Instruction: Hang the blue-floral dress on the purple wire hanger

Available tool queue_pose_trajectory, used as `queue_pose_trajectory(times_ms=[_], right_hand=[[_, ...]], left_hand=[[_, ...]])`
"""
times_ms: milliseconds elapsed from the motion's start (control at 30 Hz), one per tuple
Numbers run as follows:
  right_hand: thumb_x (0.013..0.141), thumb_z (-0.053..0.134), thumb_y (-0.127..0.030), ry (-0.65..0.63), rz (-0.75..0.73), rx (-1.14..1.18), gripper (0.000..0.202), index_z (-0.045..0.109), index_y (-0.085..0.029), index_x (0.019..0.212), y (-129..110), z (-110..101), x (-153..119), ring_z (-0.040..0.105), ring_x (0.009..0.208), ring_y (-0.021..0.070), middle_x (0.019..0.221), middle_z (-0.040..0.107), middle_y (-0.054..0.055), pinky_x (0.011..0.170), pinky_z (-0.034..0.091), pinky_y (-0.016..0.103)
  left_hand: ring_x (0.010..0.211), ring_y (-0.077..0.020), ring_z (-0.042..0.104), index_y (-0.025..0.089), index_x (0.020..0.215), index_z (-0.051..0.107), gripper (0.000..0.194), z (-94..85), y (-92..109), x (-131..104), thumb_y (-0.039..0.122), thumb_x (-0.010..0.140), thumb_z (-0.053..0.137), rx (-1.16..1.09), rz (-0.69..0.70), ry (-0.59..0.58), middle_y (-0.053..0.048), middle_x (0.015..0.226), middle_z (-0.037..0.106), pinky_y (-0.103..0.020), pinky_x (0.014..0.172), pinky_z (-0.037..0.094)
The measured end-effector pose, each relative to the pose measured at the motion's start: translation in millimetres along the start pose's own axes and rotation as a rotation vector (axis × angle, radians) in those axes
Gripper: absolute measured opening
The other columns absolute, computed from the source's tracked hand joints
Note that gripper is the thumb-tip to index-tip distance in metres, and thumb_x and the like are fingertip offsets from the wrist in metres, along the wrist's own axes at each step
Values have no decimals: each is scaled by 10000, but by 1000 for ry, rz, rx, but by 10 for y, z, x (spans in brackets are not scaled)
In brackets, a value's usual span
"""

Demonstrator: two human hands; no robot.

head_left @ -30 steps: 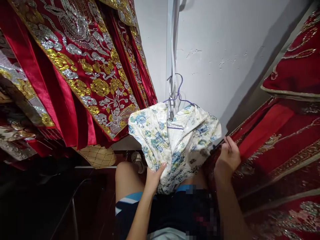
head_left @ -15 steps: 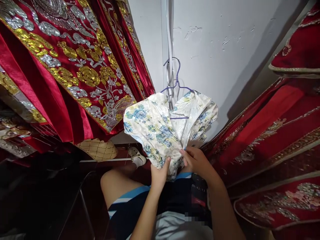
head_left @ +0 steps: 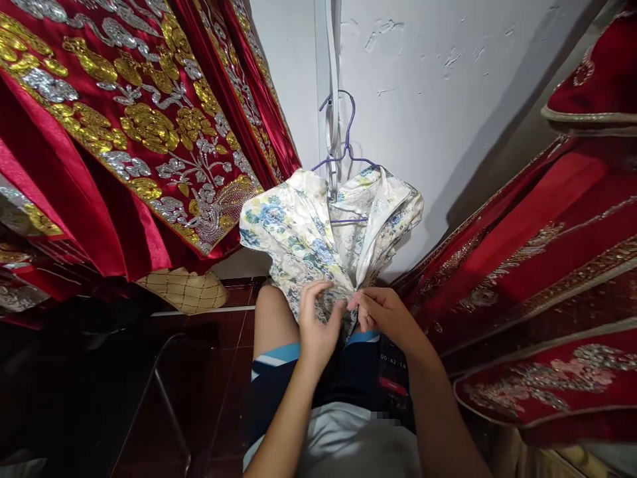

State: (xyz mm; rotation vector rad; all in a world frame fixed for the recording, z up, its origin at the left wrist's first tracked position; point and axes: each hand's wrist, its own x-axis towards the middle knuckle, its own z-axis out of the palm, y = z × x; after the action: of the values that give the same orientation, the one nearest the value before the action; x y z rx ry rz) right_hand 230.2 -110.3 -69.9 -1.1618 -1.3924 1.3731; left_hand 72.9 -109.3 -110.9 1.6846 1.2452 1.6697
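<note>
Blouse [head_left: 293,226] at the center of the frame hangs on a purple hanger [head_left: 347,147], cream-white with blue, green and yellowish flowers, short-sleeved, its pale lining showing through the V-shaped front opening. Just below center, the right hand [head_left: 385,312] has its grip pinching the front edge; the left hand [head_left: 318,332] has its grip spread, thumb apart from curved fingers, beside the creased lower cloth.
</note>
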Motion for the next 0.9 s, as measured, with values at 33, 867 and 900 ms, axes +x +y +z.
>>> queue_pose_trajectory(times_ms=[33, 867, 900], right_hand=[[897, 579, -433, -14, 2, 12, 326, 715, -166, 770, -15, 16, 0, 453, 438, 113, 462, 602, -10, 488, 358, 229], [845, 664, -386, 104, -287, 247, 256, 697, -147, 758, -1041, -98, 918, 342, 362, 61, 422, 497, -48, 369, 223, 199], [844, 668, -406, 98, -297, 233, 271, 694, -152, 755, -1041, -95, 904, 344, 362, 62, 419, 495, -49, 375, 230, 202]], left_hand=[[1090, -225, 590, 220, 1111, 599, 227, 54, 14, 27, 202, 888, 639, -43, -8, -102, -85, 1132, 608, -329, 933, 474], [832, -176, 629, 211, 1260, 563, 277, -71, 243, 960, 246, 986, 539, 10, 235, -222, -33, 902, 646, -284, 778, 481], [809, -168, 622, 222, 1342, 526, 338, -92, 354, 1135, 262, 1006, 513, 30, 299, -169, -30, 907, 644, -288, 780, 483]])
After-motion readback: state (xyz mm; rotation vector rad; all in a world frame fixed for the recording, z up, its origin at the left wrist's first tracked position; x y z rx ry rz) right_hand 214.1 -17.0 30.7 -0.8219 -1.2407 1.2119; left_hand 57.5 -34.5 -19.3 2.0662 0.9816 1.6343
